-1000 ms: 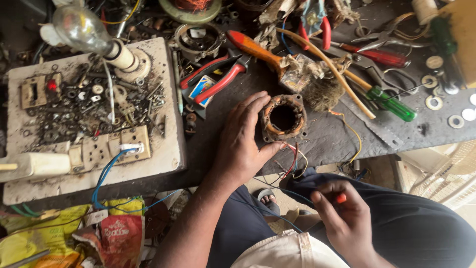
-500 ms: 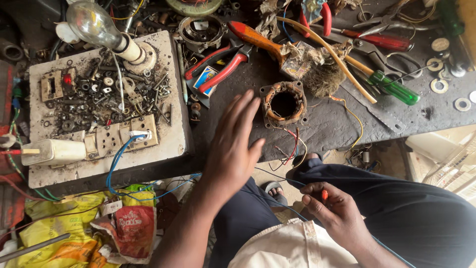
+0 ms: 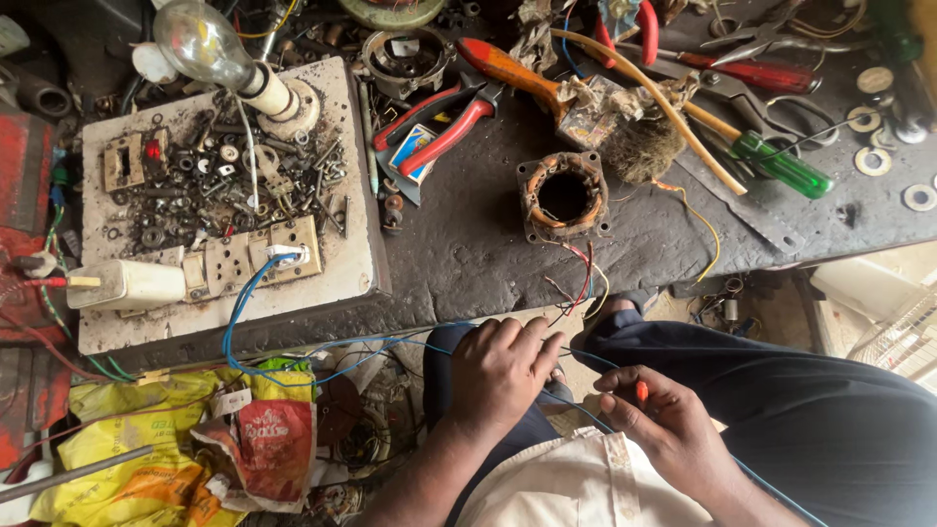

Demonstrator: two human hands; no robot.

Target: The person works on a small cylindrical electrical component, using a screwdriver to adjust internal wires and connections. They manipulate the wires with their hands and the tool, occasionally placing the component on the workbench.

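My left hand (image 3: 503, 371) closes loosely over the thin blue wire (image 3: 390, 344) above my lap, my right hand (image 3: 664, 429) pinches a small red-tipped piece (image 3: 641, 391) just beside it, and the square motor stator (image 3: 564, 196) sits untouched on the dark workbench (image 3: 468, 254).

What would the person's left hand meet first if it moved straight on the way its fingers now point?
Probably the thin wires hanging off the bench edge, then the square motor stator they lead to. The left hand points up and right, though depth is unclear.
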